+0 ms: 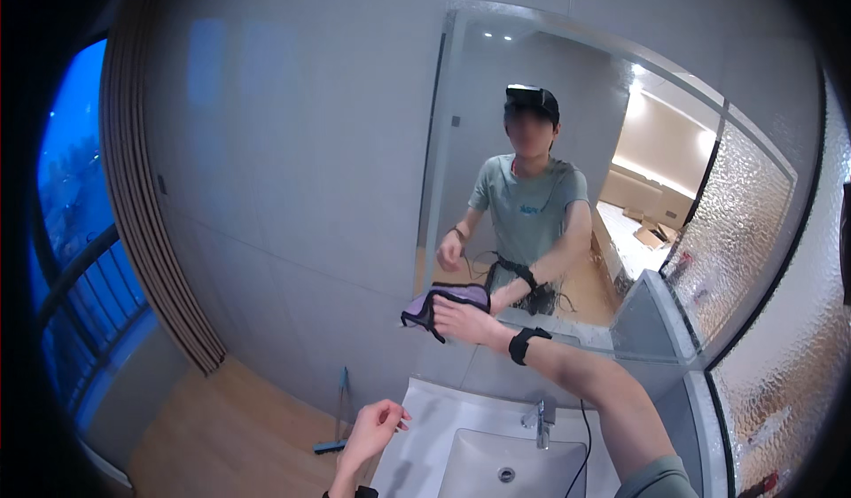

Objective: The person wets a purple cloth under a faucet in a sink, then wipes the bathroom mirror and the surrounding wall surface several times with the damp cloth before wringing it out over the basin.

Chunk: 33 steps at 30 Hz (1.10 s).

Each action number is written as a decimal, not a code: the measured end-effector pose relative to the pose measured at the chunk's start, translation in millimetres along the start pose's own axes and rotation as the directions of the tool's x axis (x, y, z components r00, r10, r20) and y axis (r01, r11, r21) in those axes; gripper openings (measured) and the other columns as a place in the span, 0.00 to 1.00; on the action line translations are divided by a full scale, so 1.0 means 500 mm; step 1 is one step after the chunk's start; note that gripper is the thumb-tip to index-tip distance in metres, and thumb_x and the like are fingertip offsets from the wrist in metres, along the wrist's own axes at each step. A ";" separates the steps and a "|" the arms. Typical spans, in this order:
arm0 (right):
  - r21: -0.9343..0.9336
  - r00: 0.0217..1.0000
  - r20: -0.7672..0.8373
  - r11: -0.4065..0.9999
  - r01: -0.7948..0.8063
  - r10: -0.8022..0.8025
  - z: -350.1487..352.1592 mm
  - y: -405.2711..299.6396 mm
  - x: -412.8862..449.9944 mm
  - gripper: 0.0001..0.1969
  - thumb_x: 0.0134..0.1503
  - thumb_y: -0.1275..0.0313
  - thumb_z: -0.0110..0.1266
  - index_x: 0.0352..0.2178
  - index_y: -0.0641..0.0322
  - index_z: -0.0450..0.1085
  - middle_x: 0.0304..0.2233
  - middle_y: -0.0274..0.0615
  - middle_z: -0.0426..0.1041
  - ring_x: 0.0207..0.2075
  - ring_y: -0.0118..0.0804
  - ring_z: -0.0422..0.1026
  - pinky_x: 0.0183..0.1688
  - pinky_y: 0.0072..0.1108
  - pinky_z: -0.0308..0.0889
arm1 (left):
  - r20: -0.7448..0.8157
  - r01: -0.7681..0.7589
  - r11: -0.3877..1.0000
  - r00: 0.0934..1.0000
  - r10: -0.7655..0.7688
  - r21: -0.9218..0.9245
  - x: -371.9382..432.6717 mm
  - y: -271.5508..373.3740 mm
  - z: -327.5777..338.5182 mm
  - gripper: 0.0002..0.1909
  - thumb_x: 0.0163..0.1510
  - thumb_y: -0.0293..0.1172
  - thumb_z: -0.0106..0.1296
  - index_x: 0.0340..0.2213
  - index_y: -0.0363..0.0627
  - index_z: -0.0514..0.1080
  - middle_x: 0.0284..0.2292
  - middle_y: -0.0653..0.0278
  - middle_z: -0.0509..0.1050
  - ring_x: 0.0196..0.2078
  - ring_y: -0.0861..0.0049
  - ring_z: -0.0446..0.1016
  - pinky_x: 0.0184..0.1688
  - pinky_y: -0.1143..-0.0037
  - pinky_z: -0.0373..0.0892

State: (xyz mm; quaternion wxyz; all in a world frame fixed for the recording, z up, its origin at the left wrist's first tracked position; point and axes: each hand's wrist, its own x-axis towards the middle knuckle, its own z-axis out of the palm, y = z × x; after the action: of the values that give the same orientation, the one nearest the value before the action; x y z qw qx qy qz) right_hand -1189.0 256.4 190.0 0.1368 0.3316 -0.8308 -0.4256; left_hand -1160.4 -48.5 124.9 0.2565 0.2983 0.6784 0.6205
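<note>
My right hand point(465, 322) reaches across and holds a purple cloth with black edging point(419, 312) against the lower left part of a wall mirror point(532, 56). Its fingers lie spread over the cloth, and a black band circles the wrist. The mirror reflects my upper body and part of a room behind me. Lower down, my left hand point(377, 429) is raised beside the left edge of the white washbasin counter point(425, 408). Its fingers curl loosely, the tips a little apart, with nothing in them.
Below the mirror, a chrome faucet point(544, 425) rises behind the sink basin point(469, 461). A black cable point(588, 431) hangs over the basin. A blue broom point(330, 446) leans against the wall at left. Textured glass point(764, 365) stands to the right, a curtain point(129, 166) far left.
</note>
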 end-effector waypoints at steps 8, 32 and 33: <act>-0.004 0.800 -0.218 0.819 -0.573 0.559 -0.208 0.205 -0.043 0.19 0.44 0.60 0.48 0.40 0.44 0.68 0.30 0.35 0.67 0.41 0.38 0.63 0.53 0.40 0.49 | 0.008 0.277 0.960 0.961 -0.277 0.029 -0.078 -0.207 -0.105 0.07 0.54 0.26 0.44 0.31 0.33 0.68 0.26 0.62 0.73 0.26 0.81 0.72 0.29 0.81 0.69; 0.071 0.810 -0.162 0.826 -0.560 0.563 -0.091 -0.013 -0.191 0.15 0.40 0.66 0.47 0.30 0.60 0.70 0.34 0.36 0.67 0.46 0.37 0.61 0.57 0.37 0.46 | -0.205 -0.148 0.809 0.927 0.314 0.569 0.011 0.011 -0.134 0.05 0.49 0.23 0.44 0.30 0.35 0.63 0.23 0.55 0.69 0.24 0.66 0.70 0.27 0.72 0.66; 0.080 0.805 -0.166 0.821 -0.565 0.570 -0.085 -0.019 -0.199 0.15 0.40 0.66 0.47 0.30 0.60 0.70 0.34 0.36 0.67 0.46 0.37 0.61 0.57 0.37 0.46 | -0.159 -0.202 0.689 0.893 0.422 0.696 0.033 0.061 -0.126 0.06 0.48 0.21 0.44 0.30 0.35 0.63 0.23 0.52 0.68 0.25 0.60 0.69 0.28 0.70 0.65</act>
State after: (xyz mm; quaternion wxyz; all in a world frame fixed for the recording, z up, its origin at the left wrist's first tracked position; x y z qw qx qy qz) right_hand -1089.4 292.4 213.6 0.3288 0.1079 -0.8813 -0.3219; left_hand -1214.4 -78.2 161.6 -0.0852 0.3818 0.8229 0.4120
